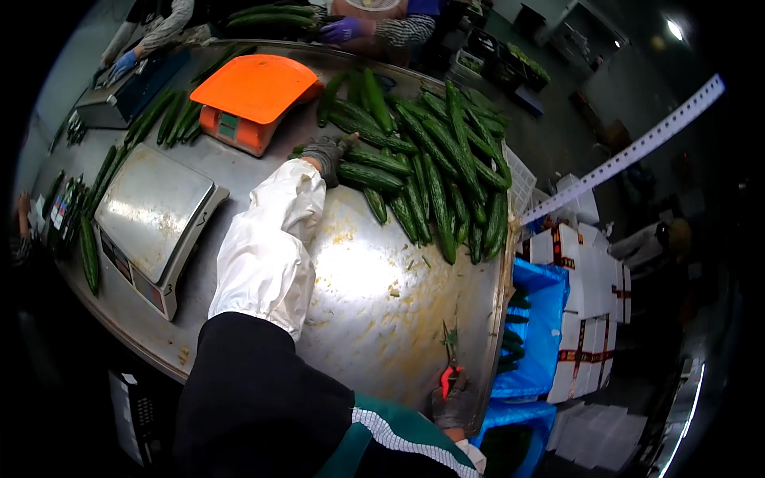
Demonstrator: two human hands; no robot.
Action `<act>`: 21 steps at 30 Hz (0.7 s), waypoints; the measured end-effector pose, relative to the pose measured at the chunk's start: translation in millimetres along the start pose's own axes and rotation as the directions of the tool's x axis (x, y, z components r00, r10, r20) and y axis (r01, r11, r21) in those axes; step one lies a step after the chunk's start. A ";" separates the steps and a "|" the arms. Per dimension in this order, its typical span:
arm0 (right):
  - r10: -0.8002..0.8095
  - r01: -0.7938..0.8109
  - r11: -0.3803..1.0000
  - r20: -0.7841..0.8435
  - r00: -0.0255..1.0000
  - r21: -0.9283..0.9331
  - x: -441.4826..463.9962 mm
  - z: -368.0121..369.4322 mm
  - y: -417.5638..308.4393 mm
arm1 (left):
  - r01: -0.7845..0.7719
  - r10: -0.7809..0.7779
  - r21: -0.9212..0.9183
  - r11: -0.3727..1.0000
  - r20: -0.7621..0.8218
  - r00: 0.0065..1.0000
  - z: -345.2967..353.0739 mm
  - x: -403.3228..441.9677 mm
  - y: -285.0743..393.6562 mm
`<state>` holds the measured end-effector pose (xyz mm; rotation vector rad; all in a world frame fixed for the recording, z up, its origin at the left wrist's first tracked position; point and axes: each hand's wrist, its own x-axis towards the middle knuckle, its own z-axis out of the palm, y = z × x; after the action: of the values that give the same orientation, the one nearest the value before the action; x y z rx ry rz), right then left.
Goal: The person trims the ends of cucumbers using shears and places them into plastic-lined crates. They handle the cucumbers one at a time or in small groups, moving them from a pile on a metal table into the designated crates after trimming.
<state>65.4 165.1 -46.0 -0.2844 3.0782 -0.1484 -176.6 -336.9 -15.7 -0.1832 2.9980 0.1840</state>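
Note:
My left hand (323,156), in a grey glove below a white sleeve cover, reaches to the left side of a heap of dark green cucumbers (434,151). Its fingers curl over a cucumber (371,176) there; green shows on both sides of the glove, and the palm side is hidden. Close to the table's near right edge, my right hand (454,405), also gloved, is closed around red-handled snips (450,376). Their blades point away from me over the metal table (358,295), beside small green scraps.
An orange-topped scale (256,86) and a steel platform scale (155,209) stand on the left, with more cucumbers beside them. Right of the table are blue-lined crates (543,327) and white boxes (586,319). Two people work across the table, one with a purple-gloved hand (341,30).

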 end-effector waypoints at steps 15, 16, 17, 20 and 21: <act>0.191 -0.149 0.953 -0.146 0.971 0.262 -37.1 -17.9 5.4 | -0.290 0.317 0.130 0.948 -0.308 0.897 37.5 27.5 -35.3; 0.232 -0.156 0.942 -0.239 0.943 0.298 -50.0 -12.9 20.6 | -0.250 0.310 0.231 0.940 -0.279 0.909 40.3 39.0 -45.9; 0.269 -0.160 0.932 -0.321 0.908 0.326 -67.1 -7.6 41.8 | -0.216 0.294 0.278 0.936 -0.278 0.915 39.9 41.6 -44.4; 0.597 -0.399 0.793 -0.457 0.659 0.461 -134.2 -15.1 116.2 | -0.130 0.252 0.322 0.938 -0.373 0.893 33.6 31.2 -10.7; 0.690 -0.561 0.721 -0.495 0.528 0.406 -154.5 -3.5 147.5 | -0.115 0.247 0.324 0.939 -0.402 0.882 32.4 28.0 -0.4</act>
<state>190.3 338.3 -51.4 1.1422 3.4685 -0.6218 -200.1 -336.2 -51.4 0.1110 3.4375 -0.3327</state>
